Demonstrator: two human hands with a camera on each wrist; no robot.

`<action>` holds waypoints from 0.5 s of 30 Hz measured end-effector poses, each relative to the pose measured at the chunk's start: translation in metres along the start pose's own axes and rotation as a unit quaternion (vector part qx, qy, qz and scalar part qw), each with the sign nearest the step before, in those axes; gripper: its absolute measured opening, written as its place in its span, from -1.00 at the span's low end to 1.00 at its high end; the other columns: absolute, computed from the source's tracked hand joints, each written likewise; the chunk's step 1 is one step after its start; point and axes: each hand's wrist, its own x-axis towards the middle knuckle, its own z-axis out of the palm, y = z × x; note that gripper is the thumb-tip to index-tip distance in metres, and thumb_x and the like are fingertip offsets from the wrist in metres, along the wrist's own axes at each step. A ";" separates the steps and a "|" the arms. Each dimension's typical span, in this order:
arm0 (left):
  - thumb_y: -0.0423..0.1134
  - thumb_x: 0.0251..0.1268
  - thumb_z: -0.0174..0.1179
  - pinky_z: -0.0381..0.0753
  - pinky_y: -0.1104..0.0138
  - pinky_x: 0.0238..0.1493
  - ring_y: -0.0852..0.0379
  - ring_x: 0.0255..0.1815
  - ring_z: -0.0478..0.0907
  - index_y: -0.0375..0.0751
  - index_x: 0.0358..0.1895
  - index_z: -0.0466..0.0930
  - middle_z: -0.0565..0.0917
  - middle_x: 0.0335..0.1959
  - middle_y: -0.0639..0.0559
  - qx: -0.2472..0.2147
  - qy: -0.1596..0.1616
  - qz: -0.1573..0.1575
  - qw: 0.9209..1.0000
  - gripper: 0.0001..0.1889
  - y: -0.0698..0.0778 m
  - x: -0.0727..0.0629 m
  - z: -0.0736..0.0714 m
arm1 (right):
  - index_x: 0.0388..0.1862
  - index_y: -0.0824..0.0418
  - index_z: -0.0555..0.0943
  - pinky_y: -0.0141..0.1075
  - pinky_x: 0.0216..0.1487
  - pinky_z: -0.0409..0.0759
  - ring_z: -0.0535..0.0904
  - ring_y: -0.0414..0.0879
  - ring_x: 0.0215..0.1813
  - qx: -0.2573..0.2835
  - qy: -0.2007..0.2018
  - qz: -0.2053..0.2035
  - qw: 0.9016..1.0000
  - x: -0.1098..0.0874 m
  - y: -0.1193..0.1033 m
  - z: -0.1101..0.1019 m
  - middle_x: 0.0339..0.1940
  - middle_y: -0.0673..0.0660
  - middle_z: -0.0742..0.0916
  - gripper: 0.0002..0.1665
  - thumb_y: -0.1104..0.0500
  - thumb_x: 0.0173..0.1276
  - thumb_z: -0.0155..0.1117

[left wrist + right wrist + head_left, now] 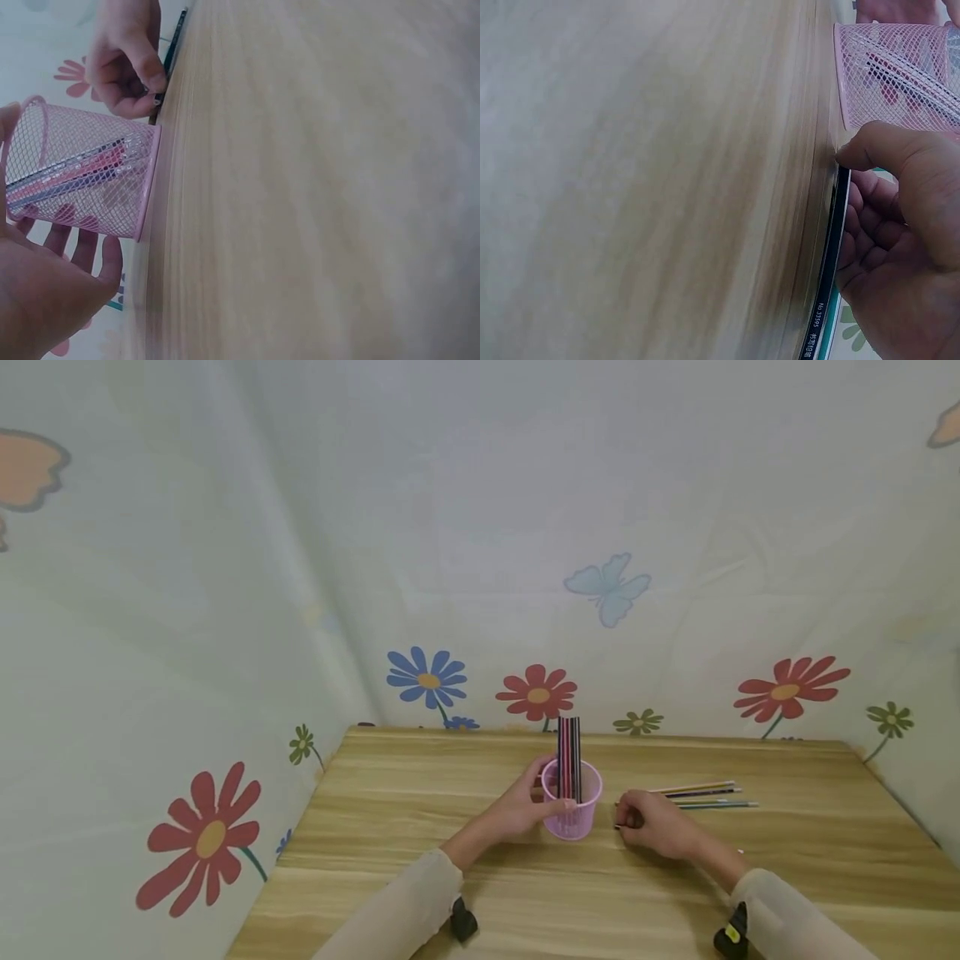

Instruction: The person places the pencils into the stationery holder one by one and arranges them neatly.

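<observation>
— How many of each?
— One wooden table [420,793], one pink mesh cup [582,818] on it. Two hands: the left hand [517,810] grips the cup's side; the right hand [656,827], right of the cup, pinches one dark pencil [827,277]. At least four loose pencils [716,806] lie right of the cup; several upright pencils [568,756] overlap inside it.
— Any writing?
— Apparently "No 33595" on the dark pencil; the characters beside it are blurred.
</observation>
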 end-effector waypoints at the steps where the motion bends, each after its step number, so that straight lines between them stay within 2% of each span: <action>1: -0.09 0.41 0.44 0.58 0.12 0.29 -0.03 0.35 0.50 0.16 0.63 0.16 0.47 0.41 0.02 0.001 0.001 -0.001 1.000 -0.17 0.000 -0.001 0.000 | -0.29 0.17 0.61 -0.36 -0.31 0.54 0.51 -0.27 -0.32 0.002 0.000 0.000 1.000 0.000 0.000 0.000 -0.39 -0.08 0.63 -0.78 0.37 0.23 0.50; 15: -0.06 0.41 0.44 0.54 0.10 0.35 -0.04 0.39 0.48 0.13 0.63 0.17 0.46 0.43 0.03 0.002 0.000 0.003 1.000 -0.17 0.000 -0.002 -0.001 | -0.28 0.17 0.61 -0.35 -0.29 0.56 0.52 -0.28 -0.31 0.010 0.003 0.010 1.000 0.000 0.005 0.003 -0.39 -0.10 0.63 -0.78 0.37 0.22 0.49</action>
